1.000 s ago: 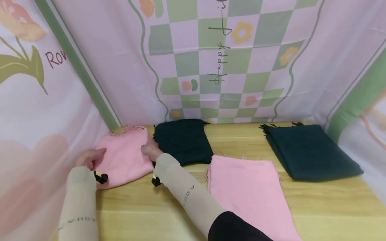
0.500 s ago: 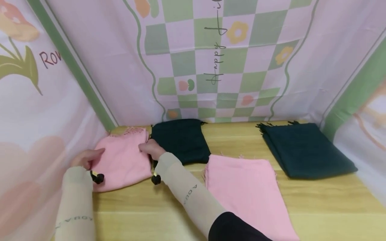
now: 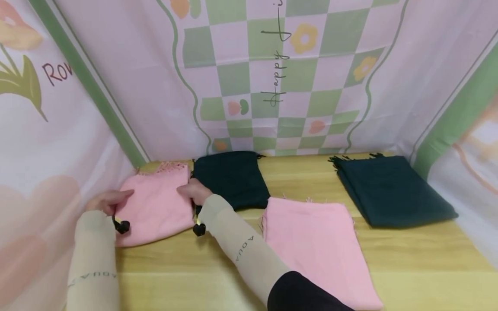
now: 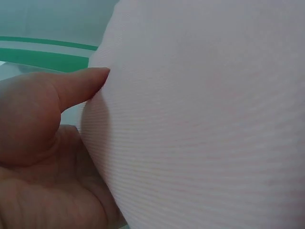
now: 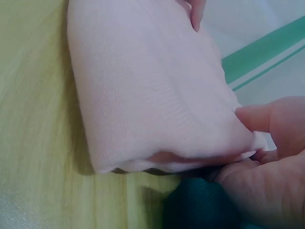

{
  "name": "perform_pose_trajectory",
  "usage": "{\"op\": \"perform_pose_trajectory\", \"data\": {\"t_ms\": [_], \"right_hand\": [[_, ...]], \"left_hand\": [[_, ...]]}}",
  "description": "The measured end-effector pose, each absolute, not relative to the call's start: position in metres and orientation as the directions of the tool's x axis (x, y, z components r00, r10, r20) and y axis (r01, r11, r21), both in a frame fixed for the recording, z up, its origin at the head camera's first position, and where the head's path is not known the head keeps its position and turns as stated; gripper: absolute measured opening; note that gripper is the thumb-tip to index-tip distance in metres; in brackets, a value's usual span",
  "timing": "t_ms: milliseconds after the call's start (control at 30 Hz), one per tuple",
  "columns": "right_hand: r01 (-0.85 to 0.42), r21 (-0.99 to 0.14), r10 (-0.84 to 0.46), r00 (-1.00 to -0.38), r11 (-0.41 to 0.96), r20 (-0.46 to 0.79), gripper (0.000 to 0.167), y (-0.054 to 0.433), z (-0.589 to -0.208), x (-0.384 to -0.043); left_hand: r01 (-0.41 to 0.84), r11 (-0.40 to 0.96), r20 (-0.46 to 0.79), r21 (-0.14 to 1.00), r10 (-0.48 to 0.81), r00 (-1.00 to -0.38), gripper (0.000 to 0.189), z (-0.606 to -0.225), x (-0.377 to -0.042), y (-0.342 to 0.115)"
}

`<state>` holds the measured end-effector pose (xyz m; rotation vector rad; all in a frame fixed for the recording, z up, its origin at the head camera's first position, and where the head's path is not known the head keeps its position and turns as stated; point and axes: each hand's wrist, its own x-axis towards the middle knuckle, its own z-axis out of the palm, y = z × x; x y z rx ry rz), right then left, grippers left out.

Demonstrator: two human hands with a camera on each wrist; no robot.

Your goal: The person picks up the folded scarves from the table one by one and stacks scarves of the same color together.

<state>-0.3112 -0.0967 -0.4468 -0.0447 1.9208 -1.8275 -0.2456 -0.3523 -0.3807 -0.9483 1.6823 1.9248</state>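
A folded pink scarf [image 3: 155,211] with a fringe along its far edge lies at the left of the table. My left hand [image 3: 104,201] holds its left edge, the thumb on top and the other fingers under the cloth. On the opposite edge, my right hand [image 3: 196,190] pinches the scarf near its far right corner. In the right wrist view, the layers of the pink scarf [image 5: 152,95] part slightly along that edge, and the fingertips under it are hidden. Close beside the right hand lies a folded dark green scarf [image 3: 233,179].
A second folded pink scarf [image 3: 315,246] lies front right of centre, partly behind the right sleeve [image 3: 241,246]. Farther right is another dark green scarf [image 3: 393,192] with fringe. Printed curtains [image 3: 155,86] enclose the wooden table [image 3: 175,276] at the back and sides.
The head view has swung slightly, so everything sits a little farther left. Both hands keep their hold on the left pink scarf, whose near edge has come slightly closer.
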Motion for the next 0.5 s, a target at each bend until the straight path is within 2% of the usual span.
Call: {"op": "perform_pose_trajectory", "data": {"t_ms": [133,400,500], "right_hand": [[0.292,-0.948,-0.300,-0.900,0.124,-0.317,0.033,-0.101,-0.445,-0.308],[0.293,-0.940,-0.257,-0.908,0.174,-0.330,0.050,-0.104,-0.449,-0.306],[0.279,-0.946,-0.257,-0.914,0.164,-0.314,0.054,-0.104,-0.450,-0.306]], "left_hand": [[-0.710,-0.154,-0.726,0.687,-0.121,-0.677,0.055,-0.378,-0.246,-0.352],[-0.614,-0.266,-0.659,0.743,-0.123,-0.742,0.049,-0.386,-0.233,-0.346],[-0.639,-0.262,-0.680,0.723,-0.109,-0.725,0.056,-0.384,-0.235,-0.345]]}}
